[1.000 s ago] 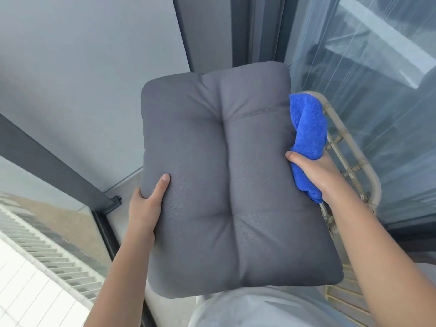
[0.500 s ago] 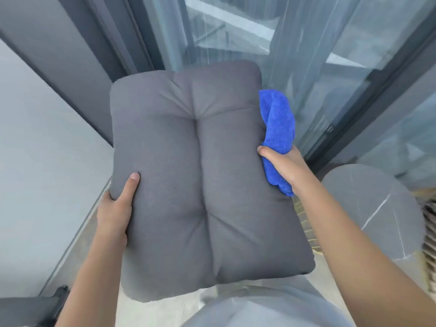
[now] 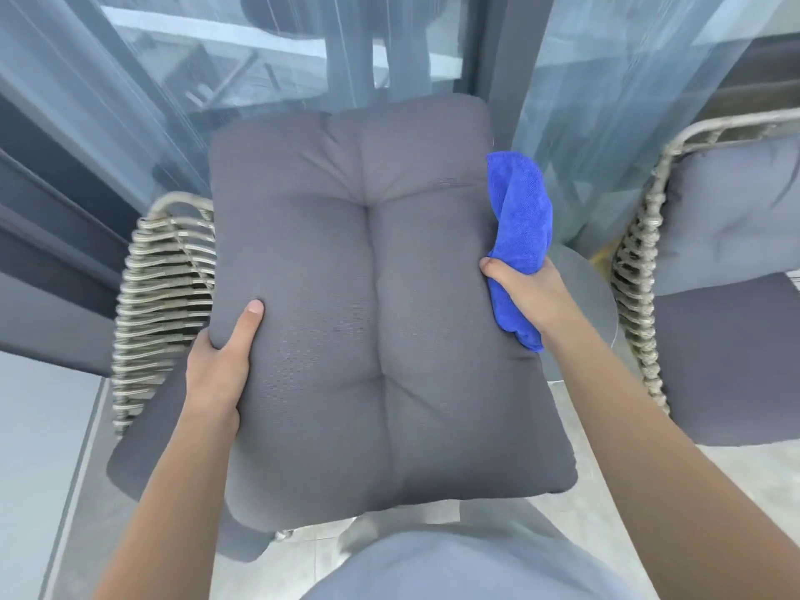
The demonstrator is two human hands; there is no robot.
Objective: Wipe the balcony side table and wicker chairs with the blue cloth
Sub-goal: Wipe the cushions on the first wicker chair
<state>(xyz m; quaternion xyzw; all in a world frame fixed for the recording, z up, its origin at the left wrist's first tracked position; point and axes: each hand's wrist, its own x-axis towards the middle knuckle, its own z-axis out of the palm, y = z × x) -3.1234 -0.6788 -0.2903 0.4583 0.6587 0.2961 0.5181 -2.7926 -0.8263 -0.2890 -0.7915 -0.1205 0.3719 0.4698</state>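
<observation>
I hold a large grey cushion in front of me with both hands. My left hand grips its left edge, thumb on top. My right hand grips the right edge together with the bunched blue cloth. A wicker chair stands on the left, mostly hidden behind the cushion, its grey seat pad showing below. A second wicker chair with grey cushions stands on the right. The round grey side table peeks out between them, behind my right hand.
Glass doors with sheer curtains run along the back. A grey wall lies to the left. The tiled floor shows between the chairs and my legs.
My view has turned right while I carry the cushion. Both wicker chairs have come into sight on either side. My grips on the cushion and cloth are unchanged.
</observation>
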